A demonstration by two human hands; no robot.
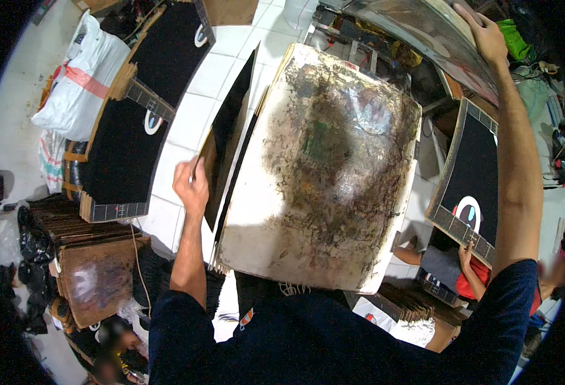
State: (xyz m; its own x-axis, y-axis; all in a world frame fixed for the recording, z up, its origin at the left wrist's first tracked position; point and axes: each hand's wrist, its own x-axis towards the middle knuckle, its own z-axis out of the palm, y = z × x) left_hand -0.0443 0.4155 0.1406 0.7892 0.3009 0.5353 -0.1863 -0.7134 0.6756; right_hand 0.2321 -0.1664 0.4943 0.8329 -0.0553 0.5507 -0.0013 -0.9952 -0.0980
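Note:
A large pale board (333, 167), heavily stained with dark blotches, lies in front of me atop a stack of sheets. My left hand (191, 185) grips the edge of a thin dark panel (232, 109) tilted along the stack's left side. My right hand (487, 35), raised at the upper right, grips the rim of a large grey, smudged panel (417, 35), which is lifted at an angle beyond the board. The underside of each hand's grip is partly hidden.
Black printed panels (119, 167) lie at left, near a white sack (77, 90) and stacked brown boards (96, 276). Another printed panel (462, 173) stands at right, where a co-worker's hand (465, 256) grips its edge. White floor tiles (192, 115) show between. Other people are at both lower sides.

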